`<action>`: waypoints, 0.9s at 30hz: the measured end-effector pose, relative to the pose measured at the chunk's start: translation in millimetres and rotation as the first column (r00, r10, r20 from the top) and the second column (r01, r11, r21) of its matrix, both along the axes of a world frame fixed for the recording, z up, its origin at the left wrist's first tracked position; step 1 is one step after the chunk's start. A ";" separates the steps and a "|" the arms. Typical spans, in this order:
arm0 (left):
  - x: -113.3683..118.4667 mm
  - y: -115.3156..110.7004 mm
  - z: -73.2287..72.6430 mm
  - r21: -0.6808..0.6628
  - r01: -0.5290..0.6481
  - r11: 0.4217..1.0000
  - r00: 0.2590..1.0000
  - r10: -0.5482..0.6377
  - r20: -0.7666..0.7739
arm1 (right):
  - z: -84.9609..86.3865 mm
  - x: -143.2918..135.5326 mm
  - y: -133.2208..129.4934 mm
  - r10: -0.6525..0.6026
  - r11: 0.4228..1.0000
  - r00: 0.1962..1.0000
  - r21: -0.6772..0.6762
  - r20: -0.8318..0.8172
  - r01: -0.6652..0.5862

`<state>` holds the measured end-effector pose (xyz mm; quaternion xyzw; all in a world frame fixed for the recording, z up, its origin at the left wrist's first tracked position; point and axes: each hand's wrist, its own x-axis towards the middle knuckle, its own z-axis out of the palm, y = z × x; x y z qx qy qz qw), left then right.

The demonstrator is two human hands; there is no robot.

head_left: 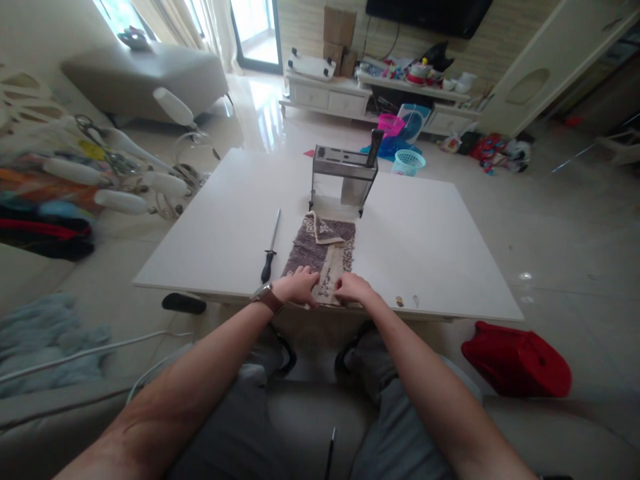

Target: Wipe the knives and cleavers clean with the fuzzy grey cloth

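Note:
A brown and beige patterned towel (311, 250), partly folded over itself, lies at the front edge of the white table. My left hand (299, 287), with a watch at the wrist, rests on the towel's near left part with its fingers spread. At the near right corner, my right hand (354, 288) has its fingers curled in on the towel's edge. To the left of the towel lies a sharpening steel (270, 250), its black handle towards me. Behind the towel stands a metal knife rack (345, 160) with a black-handled knife (374, 148) in its right side.
The white table (425, 233) carries two small stickers near its front edge. A red plastic object (517, 360) is on the right, below table height. Beyond the table are a light blue basket (409, 161) and a low TV cabinet (345, 100). A lamp with white shades (173, 107) stands left.

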<state>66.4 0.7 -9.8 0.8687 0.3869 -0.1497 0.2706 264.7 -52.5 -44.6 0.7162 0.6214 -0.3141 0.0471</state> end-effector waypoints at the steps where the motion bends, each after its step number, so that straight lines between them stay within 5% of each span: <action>1: 0.8 -5.3 1.0 -0.008 0.038 0.999 0.999 -0.039 -0.031 | 1.9 0.4 -1.6 0.002 1.000 1.000 -0.001 0.001 -0.002; 8: 18.1 -28.7 0.2 0.132 0.070 0.989 0.989 -0.051 -0.141 | -1.1 0.2 22.9 0.033 0.913 0.977 0.404 -0.210 0.056; 14: 19.3 -59.2 -2.6 0.297 0.083 0.951 0.988 -0.039 -0.151 | -7.8 1.5 73.8 -0.030 0.897 0.915 0.394 -0.402 0.202; 19: 8.2 -68.9 0.0 0.346 0.049 0.937 0.992 -0.007 -0.123 | 2.2 21.4 95.8 -0.364 0.662 0.785 0.454 -0.501 0.597; 22: 5.8 -69.4 3.4 0.340 0.050 0.939 0.993 -0.009 -0.121 | 2.9 31.1 91.8 -0.451 0.698 0.790 0.388 -0.415 0.602; 27: 7.1 -68.8 8.2 0.306 0.038 0.951 0.995 -0.007 -0.101 | -9.2 27.3 76.2 -0.421 0.809 0.840 0.278 -0.342 0.518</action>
